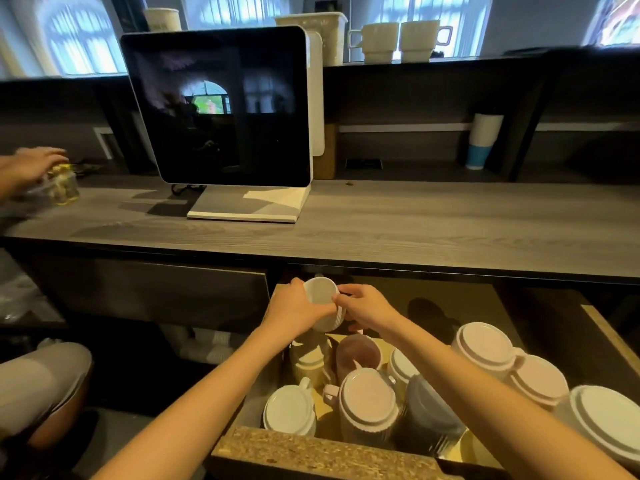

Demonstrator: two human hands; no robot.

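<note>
Mug (321, 295): white, ribbed, upright, above back of open drawer (311, 452) | left hand (294, 308) wraps its side, right hand (365, 308) pinches its rim | step: probably lifting it from inverted mugs (369, 400) | next: clear countertop (415, 220) edge, keep level | writing: none legible
</note>
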